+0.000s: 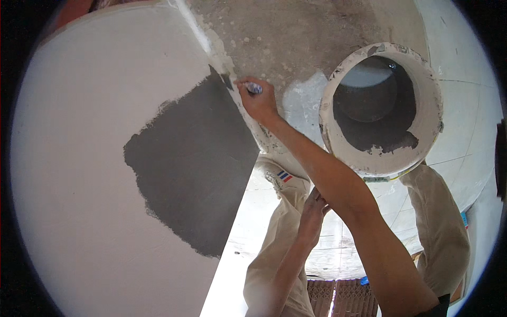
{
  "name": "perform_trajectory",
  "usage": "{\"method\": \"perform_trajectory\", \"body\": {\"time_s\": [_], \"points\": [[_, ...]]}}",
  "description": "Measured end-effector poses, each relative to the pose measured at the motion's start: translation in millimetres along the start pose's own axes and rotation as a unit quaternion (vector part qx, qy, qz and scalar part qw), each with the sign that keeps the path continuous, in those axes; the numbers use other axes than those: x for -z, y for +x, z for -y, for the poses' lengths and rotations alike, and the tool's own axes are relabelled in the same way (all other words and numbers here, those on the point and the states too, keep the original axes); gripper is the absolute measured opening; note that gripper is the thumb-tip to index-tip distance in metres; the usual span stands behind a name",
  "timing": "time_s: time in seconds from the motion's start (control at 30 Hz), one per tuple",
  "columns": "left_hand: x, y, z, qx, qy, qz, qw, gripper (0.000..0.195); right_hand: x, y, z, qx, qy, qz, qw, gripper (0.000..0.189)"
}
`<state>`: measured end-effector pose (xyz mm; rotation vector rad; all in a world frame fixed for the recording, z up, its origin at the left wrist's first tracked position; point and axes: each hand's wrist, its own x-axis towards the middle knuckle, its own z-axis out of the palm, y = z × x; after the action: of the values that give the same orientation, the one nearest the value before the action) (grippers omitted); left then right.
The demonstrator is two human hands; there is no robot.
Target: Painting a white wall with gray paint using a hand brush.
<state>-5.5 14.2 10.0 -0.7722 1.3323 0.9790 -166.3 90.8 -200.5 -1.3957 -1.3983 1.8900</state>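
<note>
My right hand (259, 99) is closed around a small tool, whose pale handle end (254, 88) shows in the fist. The tool's dark flat tip (227, 82) touches the strip along the wall's bottom edge; whether it is a brush or a scraper is unclear. Beside it, a dark grey coat (194, 166) with ragged edges covers part of the pale wall (79, 158). Under my right forearm is my left hand (313, 218), its fingers partly hidden, so I cannot see if it holds anything. A paint-crusted bucket (425, 91) with dark grey material inside stands right of my right hand.
Bare, stained concrete floor (301, 31) lies ahead, with a whitish patch (303, 105) beside the bucket. A shoe (273, 170) with striped trim is close to the wall's corner. The bucket's wire handle has a grip (376, 179). A folding metal gate (344, 297) is behind.
</note>
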Motion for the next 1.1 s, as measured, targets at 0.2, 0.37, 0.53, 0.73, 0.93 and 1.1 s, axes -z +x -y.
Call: {"method": "perform_trajectory", "body": {"time_s": [0.2, 0.37, 0.53, 0.73, 0.93, 1.1], "points": [[8.1, 2.6, -8.3, -0.022, -0.025, 0.006, 0.999, 0.037, 16.7, 18.6, 21.2, -0.010, 0.030, 0.034, 0.999, 0.013], [17.6, 0.1, 1.6, 0.002, 0.000, 0.026, 1.000, 0.045, 35.0, -14.1, 24.5, -0.037, 0.087, -0.019, 0.995, 0.012], [12.9, 3.2, 16.8, 0.031, 0.020, 0.029, 0.999, 0.047, 58.0, -30.6, 12.3, -0.047, 0.043, 0.010, 0.998, 0.012], [11.7, 3.9, 18.2, 0.031, 0.012, 0.001, 0.999, 0.048, 38.1, -57.1, 9.2, -0.029, 0.045, 0.081, 0.995, 0.012], [4.8, -1.1, 2.3, 0.036, -0.015, -0.044, 0.998, 0.044, 18.1, -48.3, 3.8, -0.003, 0.008, 0.051, 0.999, 0.012], [13.7, -5.4, -0.7, 0.019, -0.050, -0.040, 0.998, 0.045, -7.8, -20.6, 19.6, 0.030, 0.059, 0.003, 0.998, 0.014]]}}
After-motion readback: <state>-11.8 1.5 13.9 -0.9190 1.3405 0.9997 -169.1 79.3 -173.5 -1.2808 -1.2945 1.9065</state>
